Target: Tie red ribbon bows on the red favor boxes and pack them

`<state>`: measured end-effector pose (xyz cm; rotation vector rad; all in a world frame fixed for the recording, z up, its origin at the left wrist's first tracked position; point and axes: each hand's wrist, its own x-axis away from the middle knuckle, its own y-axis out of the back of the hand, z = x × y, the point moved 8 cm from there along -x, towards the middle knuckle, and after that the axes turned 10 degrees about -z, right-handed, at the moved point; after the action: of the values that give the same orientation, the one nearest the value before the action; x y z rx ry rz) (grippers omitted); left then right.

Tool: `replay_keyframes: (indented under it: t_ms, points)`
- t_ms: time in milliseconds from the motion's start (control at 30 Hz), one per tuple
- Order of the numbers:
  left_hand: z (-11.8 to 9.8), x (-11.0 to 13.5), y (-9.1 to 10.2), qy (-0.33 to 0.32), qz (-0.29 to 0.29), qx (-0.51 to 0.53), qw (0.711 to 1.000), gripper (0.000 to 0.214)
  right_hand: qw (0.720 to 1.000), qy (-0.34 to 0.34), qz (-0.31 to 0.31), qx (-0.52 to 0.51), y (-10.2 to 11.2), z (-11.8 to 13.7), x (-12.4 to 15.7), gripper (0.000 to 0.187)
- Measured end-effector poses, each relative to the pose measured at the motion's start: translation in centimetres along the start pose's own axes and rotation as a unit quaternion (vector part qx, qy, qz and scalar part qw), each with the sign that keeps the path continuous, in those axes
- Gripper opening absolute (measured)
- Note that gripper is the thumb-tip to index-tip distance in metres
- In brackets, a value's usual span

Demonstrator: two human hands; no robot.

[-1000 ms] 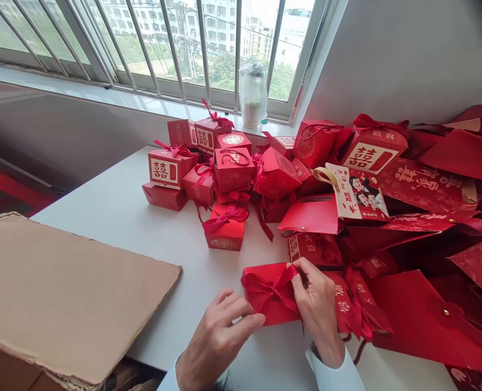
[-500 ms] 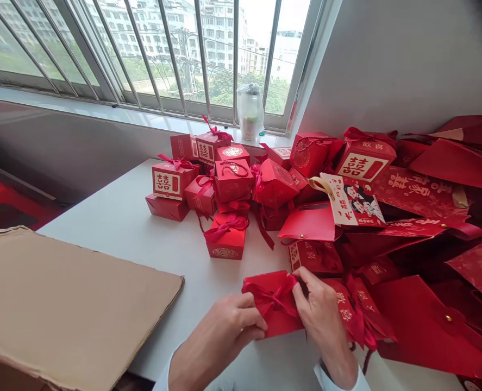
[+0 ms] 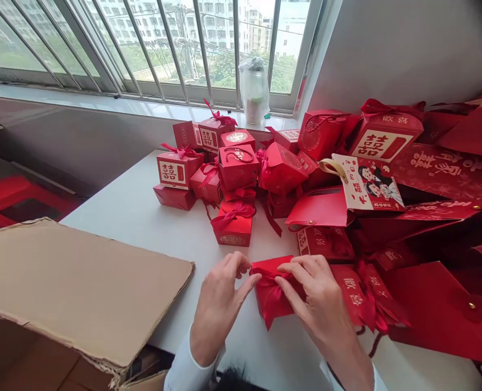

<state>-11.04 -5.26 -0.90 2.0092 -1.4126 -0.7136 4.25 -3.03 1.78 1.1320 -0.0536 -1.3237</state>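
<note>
A small red gift box [image 3: 270, 297] with a red ribbon lies on the white table [image 3: 143, 217] near its front edge. My left hand [image 3: 220, 304] pinches the ribbon at the box's left top corner. My right hand [image 3: 318, 301] rests over the box's right side, its fingers closed on the ribbon at the middle. Both hands partly cover the box.
A heap of red gift boxes [image 3: 236, 168] and red paper bags [image 3: 428, 293] fills the back and right of the table. A brown cardboard box flap [image 3: 69, 288] lies at the left. A wrapped jar [image 3: 254, 89] stands on the windowsill.
Both hands have moved closer together on the ribbon. My left hand went from the box's lower left up to its top left corner, and the box looks more gathered.
</note>
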Motion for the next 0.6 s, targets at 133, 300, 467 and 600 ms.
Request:
replay_keyframes:
  t_ms: [133,300,467,600]
  points:
    - [-0.6,0.4,-0.4,-0.018,-0.024,-0.020,0.999,0.016,0.999,-0.028,0.034,0.024,-1.7,-0.3,0.2,0.004]
    - [-2.8,0.5,0.0,-0.147,-0.114,0.000,0.982,0.010,0.999,-0.034,0.005,0.016,-1.7,-0.6,0.3,0.009]
    - [-2.4,0.4,-0.9,-0.179,-0.140,0.002,0.974,0.010,0.999,-0.045,-0.017,0.016,-1.5,-0.9,0.8,0.005]
    - [-1.8,0.3,-1.4,-0.177,-0.143,0.011,0.974,0.015,0.999,-0.024,-0.042,-0.005,0.6,-1.1,1.5,0.014]
